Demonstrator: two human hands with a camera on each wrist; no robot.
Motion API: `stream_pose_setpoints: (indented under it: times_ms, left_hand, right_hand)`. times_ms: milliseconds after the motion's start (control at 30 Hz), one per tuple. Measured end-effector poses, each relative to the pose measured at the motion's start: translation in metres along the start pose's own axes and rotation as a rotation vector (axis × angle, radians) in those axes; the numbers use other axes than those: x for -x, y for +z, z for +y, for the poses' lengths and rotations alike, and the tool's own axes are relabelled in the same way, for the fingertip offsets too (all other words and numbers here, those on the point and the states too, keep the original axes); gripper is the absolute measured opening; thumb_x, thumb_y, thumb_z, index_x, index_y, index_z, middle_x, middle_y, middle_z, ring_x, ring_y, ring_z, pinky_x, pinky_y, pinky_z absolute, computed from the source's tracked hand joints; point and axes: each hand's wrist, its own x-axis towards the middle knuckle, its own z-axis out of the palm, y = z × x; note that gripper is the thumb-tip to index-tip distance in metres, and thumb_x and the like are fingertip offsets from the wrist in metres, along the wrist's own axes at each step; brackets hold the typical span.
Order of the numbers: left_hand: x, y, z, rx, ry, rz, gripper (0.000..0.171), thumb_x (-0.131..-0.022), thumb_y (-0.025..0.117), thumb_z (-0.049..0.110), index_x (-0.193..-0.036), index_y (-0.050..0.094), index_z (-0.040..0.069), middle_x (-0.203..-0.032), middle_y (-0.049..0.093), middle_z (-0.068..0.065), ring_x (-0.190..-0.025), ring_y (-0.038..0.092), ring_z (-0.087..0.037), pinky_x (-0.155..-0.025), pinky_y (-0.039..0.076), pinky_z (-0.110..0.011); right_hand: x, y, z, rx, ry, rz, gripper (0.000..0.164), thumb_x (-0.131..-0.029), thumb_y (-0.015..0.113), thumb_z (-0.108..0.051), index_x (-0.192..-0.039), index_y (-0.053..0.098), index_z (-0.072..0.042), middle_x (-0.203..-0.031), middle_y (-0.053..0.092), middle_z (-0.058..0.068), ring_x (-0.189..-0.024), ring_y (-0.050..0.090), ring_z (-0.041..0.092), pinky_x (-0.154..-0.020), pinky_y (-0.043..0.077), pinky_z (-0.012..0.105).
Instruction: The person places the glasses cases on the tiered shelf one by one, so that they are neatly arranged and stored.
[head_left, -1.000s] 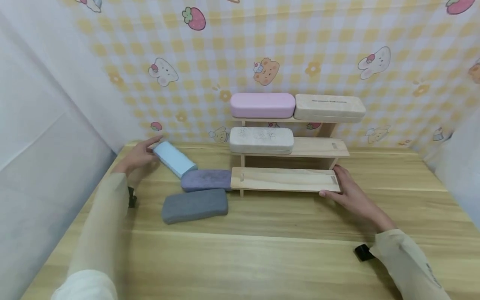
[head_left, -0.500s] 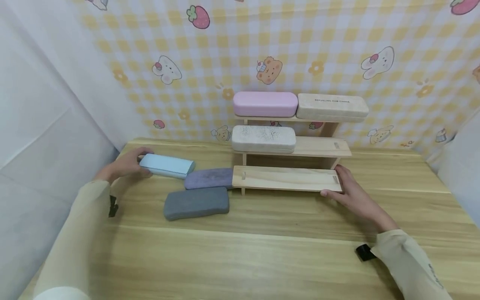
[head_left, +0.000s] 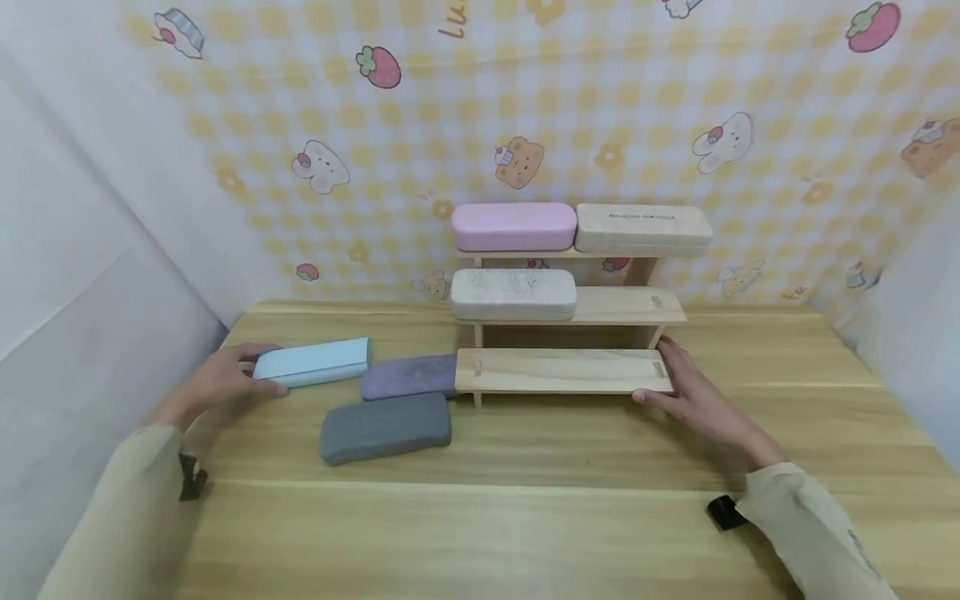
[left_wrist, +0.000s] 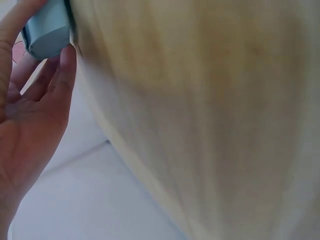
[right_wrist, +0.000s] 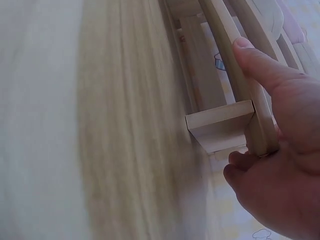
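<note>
My left hand [head_left: 221,377] grips the left end of a light blue glasses case [head_left: 311,360], thumb along the near side and fingers behind. In the left wrist view, the glasses case [left_wrist: 47,32] sits between thumb and fingers. Its right end lies close to a purple glasses case [head_left: 408,377], partly hidden behind the lowest shelf's left end. A grey glasses case [head_left: 386,427] lies just in front. My right hand [head_left: 701,404] holds the right end of the lowest tier of a wooden stepped rack [head_left: 562,371]; in the right wrist view, the thumb lies on the board [right_wrist: 227,55].
On the rack's top tier stand a pink glasses case [head_left: 513,227] and a beige lettered one [head_left: 643,230]. A white patterned case [head_left: 513,294] occupies the middle tier's left half. Behind the wooden table [head_left: 480,533] hangs a checked cloth [head_left: 427,117].
My left hand has turned the light blue case from slanting to nearly sideways and drawn it left and nearer. My right hand keeps its place on the rack. The head view has shifted slightly.
</note>
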Motion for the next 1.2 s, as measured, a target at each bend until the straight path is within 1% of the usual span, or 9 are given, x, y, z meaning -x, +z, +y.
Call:
stream_pose_setpoints:
  times_ms: [100, 200, 367, 533, 633, 767, 967, 1100, 1200]
  left_hand:
    - [0.011, -0.004, -0.002, -0.005, -0.017, 0.039, 0.084, -0.072, 0.079, 0.039, -0.136, 0.044, -0.001, -0.132, 0.041, -0.034, -0.114, 0.044, -0.051, -0.089, 0.038, -0.053]
    - [0.021, -0.007, -0.003, 0.0, -0.037, 0.076, 0.081, -0.074, 0.078, 0.038, -0.136, 0.044, -0.001, -0.133, 0.04, -0.034, -0.113, 0.045, -0.05, -0.086, 0.039, -0.049]
    - [0.028, -0.011, 0.005, 0.01, -0.055, 0.098, 0.082, -0.074, 0.078, 0.038, -0.136, 0.043, -0.003, -0.13, 0.041, -0.035, -0.115, 0.042, -0.048, -0.082, 0.039, -0.047]
    - [0.028, -0.021, 0.025, -0.026, -0.049, 0.112, 0.084, -0.076, 0.075, 0.04, -0.138, 0.039, -0.004, -0.129, 0.041, -0.038, -0.114, 0.038, -0.049, -0.081, 0.038, -0.056]
    - [0.028, -0.026, 0.038, -0.055, -0.056, 0.11, 0.087, -0.076, 0.075, 0.042, -0.139, 0.037, -0.005, -0.13, 0.039, -0.038, -0.115, 0.037, -0.049, -0.08, 0.039, -0.055]
    - [0.028, -0.029, 0.053, -0.075, -0.048, 0.117, 0.087, -0.075, 0.075, 0.044, -0.139, 0.039, -0.002, -0.13, 0.04, -0.037, -0.113, 0.04, -0.045, -0.076, 0.039, -0.048]
    - [0.026, -0.028, 0.079, -0.074, -0.001, 0.127, 0.084, -0.074, 0.075, 0.046, -0.138, 0.043, 0.002, -0.131, 0.043, -0.032, -0.113, 0.044, -0.045, -0.074, 0.044, -0.045]
    - [0.027, -0.029, 0.098, -0.031, 0.043, 0.132, 0.081, -0.075, 0.076, 0.043, -0.138, 0.044, 0.004, -0.134, 0.041, -0.029, -0.113, 0.046, -0.045, -0.072, 0.048, -0.038]
    - [0.03, -0.026, 0.112, 0.011, 0.059, 0.136, 0.078, -0.074, 0.078, 0.04, -0.136, 0.047, 0.006, -0.134, 0.043, -0.025, -0.111, 0.05, -0.043, -0.069, 0.05, -0.03]
  right_hand:
    - [-0.004, 0.002, -0.003, 0.022, 0.032, -0.013, 0.097, -0.089, 0.064, -0.032, -0.147, -0.006, -0.001, -0.15, 0.0, 0.028, -0.136, 0.004, 0.043, -0.102, 0.012, 0.063]
    - [-0.005, 0.005, -0.005, 0.018, 0.052, -0.033, 0.099, -0.089, 0.063, -0.035, -0.145, -0.008, 0.005, -0.148, 0.002, 0.033, -0.135, 0.007, 0.046, -0.104, 0.012, 0.061]
    - [0.001, 0.003, -0.003, -0.006, 0.08, -0.067, 0.097, -0.091, 0.059, -0.034, -0.144, -0.013, 0.004, -0.147, -0.004, 0.033, -0.134, 0.002, 0.047, -0.103, 0.01, 0.063]
    - [0.001, 0.001, 0.0, -0.024, 0.078, -0.064, 0.096, -0.093, 0.058, -0.033, -0.145, -0.016, -0.001, -0.148, -0.008, 0.03, -0.135, -0.001, 0.045, -0.103, 0.01, 0.062]
    - [0.0, 0.002, 0.001, -0.022, 0.077, -0.06, 0.096, -0.092, 0.058, -0.033, -0.144, -0.015, 0.001, -0.149, -0.01, 0.029, -0.136, -0.003, 0.043, -0.104, 0.008, 0.062]
    - [0.0, 0.005, 0.001, -0.037, 0.083, -0.058, 0.097, -0.092, 0.059, -0.034, -0.144, -0.015, 0.002, -0.149, -0.012, 0.028, -0.136, -0.005, 0.041, -0.105, 0.006, 0.06]
    - [0.003, 0.004, 0.002, -0.056, 0.106, -0.048, 0.098, -0.092, 0.059, -0.035, -0.144, -0.017, -0.002, -0.149, -0.013, 0.027, -0.137, -0.006, 0.039, -0.106, 0.006, 0.059]
    - [0.005, 0.002, 0.004, -0.063, 0.094, -0.025, 0.097, -0.092, 0.058, -0.033, -0.145, -0.018, -0.004, -0.149, -0.013, 0.027, -0.137, -0.006, 0.04, -0.106, 0.006, 0.059]
    - [0.009, 0.002, 0.005, -0.079, 0.095, -0.038, 0.097, -0.092, 0.058, -0.032, -0.144, -0.019, -0.004, -0.149, -0.014, 0.027, -0.136, -0.006, 0.041, -0.104, 0.006, 0.06]
